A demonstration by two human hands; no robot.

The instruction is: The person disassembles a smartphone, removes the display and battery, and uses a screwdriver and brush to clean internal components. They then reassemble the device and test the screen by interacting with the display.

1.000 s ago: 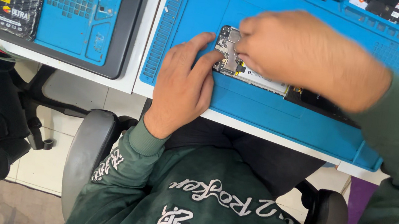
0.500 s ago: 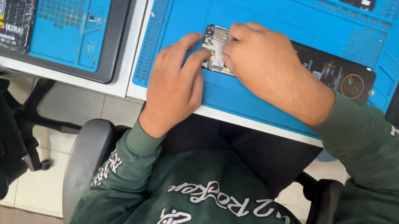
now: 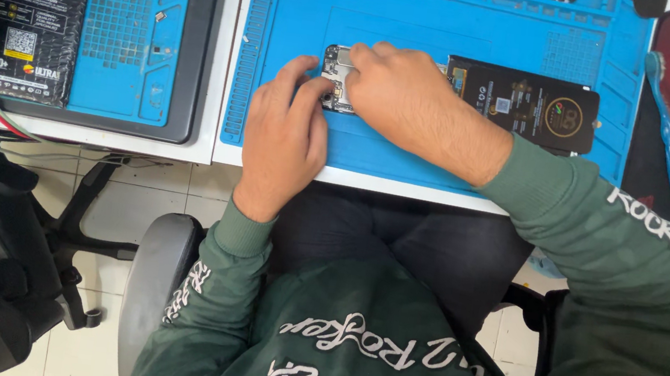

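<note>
On blue mat (image 3: 409,150) | left hand (image 3: 283,134), right hand (image 3: 403,98) grip opened phone (image 3: 336,72)

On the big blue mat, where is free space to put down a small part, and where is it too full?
Bare patches on the blue mat: the wide area above both hands, below the top tray row, and the strip left of the left hand. It is crowded at the centre, where the right hand and left fingers meet on the opened phone, beside the black battery.
</note>
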